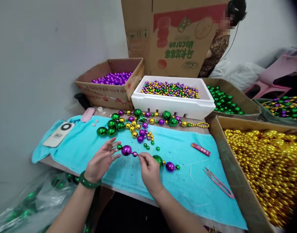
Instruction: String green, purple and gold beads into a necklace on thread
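Tall carton (141, 48): flat, stiff brown cardboard filling the top centre, its printed lettering upside down.
Towel (182, 142): turquoise cloth, soft-looking and wrinkled toward the left, spread across the middle and lower right in front of me.
Gold-bead carton (240, 181): plain cardboard wall at the right edge, heaped with shiny strung gold beads.
Foam box (153, 103): white, smooth, thick-rimmed, just above centre, full of small glossy round beads in purple, gold and green.
Purple-bead carton (102, 94): open brown cardboard, upper left of centre, mirror-bright purple beads inside.
Garland (166, 115): big and small polished balls laid along the towel's upper edge, ending on the right in a loop of tiny gold beads.
Strand (126, 150): at the centre of the frame, glossy purple and green balls with small ones between; my right hand hides its middle.
Right hand (150, 173): my thumb and forefinger pinch the strand beside a little purple bead.
Left hand (99, 163): my fingers are spread and curved around the strand's green end bead; I cannot tell whether they touch it.
Snips (218, 184): thin pointed metal blades, pink handle, lower right.
Bangle (88, 181): smooth, rounded green ring on my left wrist.
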Demonstrator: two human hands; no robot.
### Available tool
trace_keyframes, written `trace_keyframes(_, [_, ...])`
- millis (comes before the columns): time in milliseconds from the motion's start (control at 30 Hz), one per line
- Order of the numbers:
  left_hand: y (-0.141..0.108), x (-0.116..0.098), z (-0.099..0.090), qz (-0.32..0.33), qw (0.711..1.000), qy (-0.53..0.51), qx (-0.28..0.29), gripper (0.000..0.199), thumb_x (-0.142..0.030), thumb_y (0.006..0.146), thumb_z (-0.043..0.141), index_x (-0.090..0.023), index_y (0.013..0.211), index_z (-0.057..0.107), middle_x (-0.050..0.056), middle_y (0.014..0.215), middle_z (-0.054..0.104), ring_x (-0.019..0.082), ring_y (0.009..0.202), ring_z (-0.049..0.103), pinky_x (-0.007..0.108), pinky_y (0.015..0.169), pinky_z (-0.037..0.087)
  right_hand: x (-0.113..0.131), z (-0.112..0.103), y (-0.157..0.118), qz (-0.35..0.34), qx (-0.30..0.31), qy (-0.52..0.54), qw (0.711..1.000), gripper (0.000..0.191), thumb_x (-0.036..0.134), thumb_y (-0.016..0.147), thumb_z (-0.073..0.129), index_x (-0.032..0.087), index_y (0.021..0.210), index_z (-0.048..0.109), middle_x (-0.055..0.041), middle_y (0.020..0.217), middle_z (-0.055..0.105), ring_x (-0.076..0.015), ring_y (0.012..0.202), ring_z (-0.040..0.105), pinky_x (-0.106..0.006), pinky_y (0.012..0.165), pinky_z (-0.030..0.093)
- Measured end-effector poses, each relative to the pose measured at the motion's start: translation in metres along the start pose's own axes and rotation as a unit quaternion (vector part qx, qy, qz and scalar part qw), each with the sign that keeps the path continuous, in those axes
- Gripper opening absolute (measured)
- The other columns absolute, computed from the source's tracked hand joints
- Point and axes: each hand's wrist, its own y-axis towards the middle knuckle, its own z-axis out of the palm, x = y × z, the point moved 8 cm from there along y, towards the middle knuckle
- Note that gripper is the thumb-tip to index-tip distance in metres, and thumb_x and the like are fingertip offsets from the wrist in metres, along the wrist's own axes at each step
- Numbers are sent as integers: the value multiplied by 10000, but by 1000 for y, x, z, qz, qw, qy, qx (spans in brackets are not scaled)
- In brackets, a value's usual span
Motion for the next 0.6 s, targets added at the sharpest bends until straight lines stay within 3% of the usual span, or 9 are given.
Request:
trace_keyframes(100, [11,-14,11,42,999,-7,-29,386,-351,731,681,-194,1082,647,93,1094,641,178,898,614,283,729,544,-1,-10,13,-3,-3,-21,1000,178,215,876,487,178,864,661,-32,792,671,-158,738,613,-259,710,470])
trace_keyframes(233, [21,-9,20,45,995,22,-83,319,-338,648,762,-149,896,690,64,886,677,135,767,614,231,665,538,-2,-18,18,3,2,-28,1000,186,223,879,477,181,876,658,-33,806,666,-159,742,604,-263,707,461])
trace_keyframes(433, [21,4,30,25,995,65,-72,359,-361,621,776,-132,880,680,56,916,667,132,724,622,241,646,539,-3,-16,15,18,3,-37,999,186,222,869,473,182,861,655,-32,803,662,-160,738,593,-261,689,441])
trace_keyframes(533, [21,4,23,25,995,52,-85,345,-366,645,758,-143,890,662,50,920,660,144,735,633,248,619,541,-5,-6,20,62,47,-34,996,172,212,859,486,178,856,654,-20,753,648,-146,693,579,-248,652,430])
trace_keyframes(600, [22,3,15,26,994,38,-100,315,-349,663,746,-146,884,649,43,893,656,143,727,637,245,603,539,-9,7,28,125,128,-34,983,160,197,852,501,169,869,658,-8,690,629,-130,645,563,-233,618,422])
